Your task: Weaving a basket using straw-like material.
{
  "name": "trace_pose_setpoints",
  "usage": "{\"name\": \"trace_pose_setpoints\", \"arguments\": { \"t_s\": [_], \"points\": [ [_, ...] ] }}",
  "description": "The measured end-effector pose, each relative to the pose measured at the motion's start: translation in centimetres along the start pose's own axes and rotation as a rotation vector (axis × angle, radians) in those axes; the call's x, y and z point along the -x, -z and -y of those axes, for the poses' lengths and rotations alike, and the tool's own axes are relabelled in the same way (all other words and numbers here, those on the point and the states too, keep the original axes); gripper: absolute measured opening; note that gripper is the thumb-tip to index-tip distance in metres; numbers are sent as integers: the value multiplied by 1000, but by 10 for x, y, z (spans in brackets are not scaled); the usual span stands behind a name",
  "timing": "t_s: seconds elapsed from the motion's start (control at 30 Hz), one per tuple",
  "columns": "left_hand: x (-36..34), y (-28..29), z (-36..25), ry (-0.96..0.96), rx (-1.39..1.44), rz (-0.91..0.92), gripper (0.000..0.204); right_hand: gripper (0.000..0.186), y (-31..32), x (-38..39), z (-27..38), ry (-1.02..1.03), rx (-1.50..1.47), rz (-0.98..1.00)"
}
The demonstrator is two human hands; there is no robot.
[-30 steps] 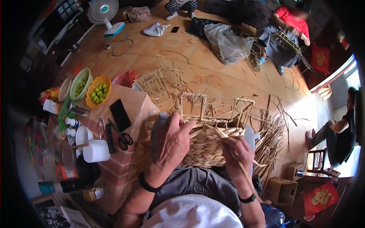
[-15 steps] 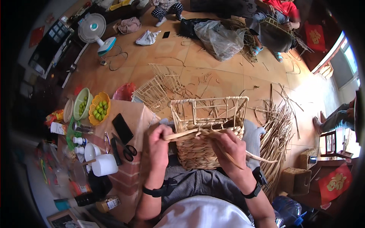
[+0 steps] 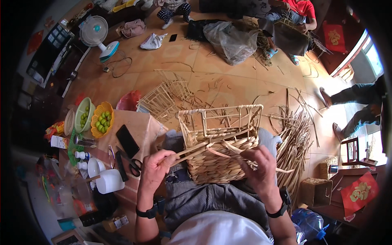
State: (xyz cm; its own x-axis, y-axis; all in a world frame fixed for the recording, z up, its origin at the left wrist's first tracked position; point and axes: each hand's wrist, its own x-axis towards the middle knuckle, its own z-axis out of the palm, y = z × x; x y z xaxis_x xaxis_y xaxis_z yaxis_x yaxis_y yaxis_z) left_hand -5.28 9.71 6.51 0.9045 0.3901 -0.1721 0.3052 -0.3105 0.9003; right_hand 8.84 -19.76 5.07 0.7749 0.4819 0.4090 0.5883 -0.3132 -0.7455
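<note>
A half-woven straw basket point(image 3: 216, 166) rests on my lap, its thin wrapped frame bars point(image 3: 222, 109) standing bare above the woven part. On the basket's left, my left hand point(image 3: 157, 166) pinches the ends of pale straw strands point(image 3: 185, 154) stretched from the woven edge. My right hand point(image 3: 260, 162), at the basket's right side, has its fingers closed on another straw strand point(image 3: 232, 147). One straw end pokes out to the right past that hand. The right fingertips are partly hidden.
To the left, a covered table point(image 3: 132, 173) holds a yellow bowl point(image 3: 96, 126) of green fruit, a black phone point(image 3: 128, 141), scissors point(image 3: 134, 165) and a white container point(image 3: 111, 181). Loose straw point(image 3: 292, 139) lies right; bare frames point(image 3: 157, 102) stand ahead. Other people are around the room.
My hands have moved apart and lower, drawing the strands outward from the basket edge. At the right, a person's legs have come further into view.
</note>
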Motion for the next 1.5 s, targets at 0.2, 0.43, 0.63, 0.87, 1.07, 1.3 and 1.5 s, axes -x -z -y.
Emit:
{"name": "trace_pose_setpoints", "arguments": {
  "t_s": [0.2, 0.43, 0.63, 0.87, 1.07, 1.3, 1.5],
  "points": [
    [2, 8, 75, -145, 1179, -383, 10, 27, -22, -13, 24, 92, 209, 140],
    [26, 26, 41, 282, 427, -485, 29, 13, 8, 5, -2, 5, 239, 149],
    [25, -14, -38, -332, -380, -458, 13, 14, 26, 4, -15, -37, 339, 5],
    [-32, -92, -37, -600, -887, -199, 34, 3, 17, 18, -14, -133, 307, 55],
    [-40, -86, -51, -534, -818, -100, 11, 4, 7, 31, -29, -280, 97, 86],
    [-33, -78, -61, -555, -762, -108, 10, 9, -1, 39, -46, -292, -28, 55],
    [-18, -83, -86, -389, -931, -94, 13, 6, 0, 38, -39, -299, 2, 79]
  ]
}}
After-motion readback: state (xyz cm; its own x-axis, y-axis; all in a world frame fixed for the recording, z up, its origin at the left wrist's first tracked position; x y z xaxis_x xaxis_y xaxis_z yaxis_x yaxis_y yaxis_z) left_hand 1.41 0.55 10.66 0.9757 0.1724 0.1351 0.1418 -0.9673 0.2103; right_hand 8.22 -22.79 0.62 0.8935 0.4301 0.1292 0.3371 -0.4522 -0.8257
